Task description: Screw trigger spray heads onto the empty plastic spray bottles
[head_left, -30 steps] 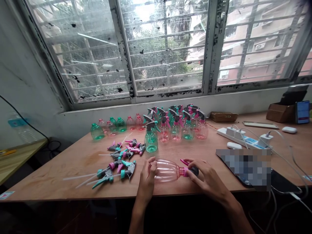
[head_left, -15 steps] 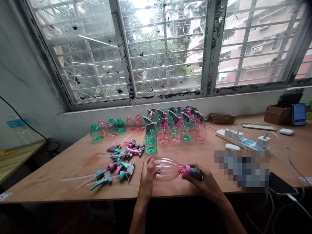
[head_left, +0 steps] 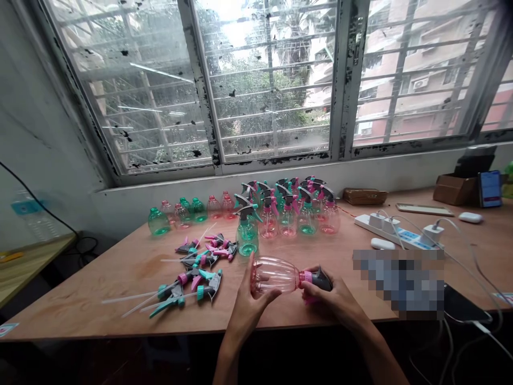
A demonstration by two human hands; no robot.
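A clear pink spray bottle [head_left: 276, 275] lies on its side just above the wooden table [head_left: 120, 278], near the front edge. My left hand [head_left: 248, 305] cups the bottle's base, fingers wrapped round it. My right hand [head_left: 332, 302] grips the grey and pink trigger head [head_left: 318, 279] at the bottle's neck. A pile of loose trigger heads with white dip tubes [head_left: 192, 275] lies to the left of my hands. Behind stand a green assembled bottle [head_left: 247, 232] and a group of assembled bottles [head_left: 296, 211].
Bottles without heads [head_left: 188, 211] line the back left by the window wall. A white power strip [head_left: 401, 232] with plugs and cables, a blurred patch [head_left: 398, 280], a cardboard box [head_left: 457, 188] and a phone [head_left: 491, 188] occupy the right side.
The bottle has been lifted slightly and tilted, its base now raised toward me in the left hand. The right hand has turned on the trigger head. The view shifted a little.
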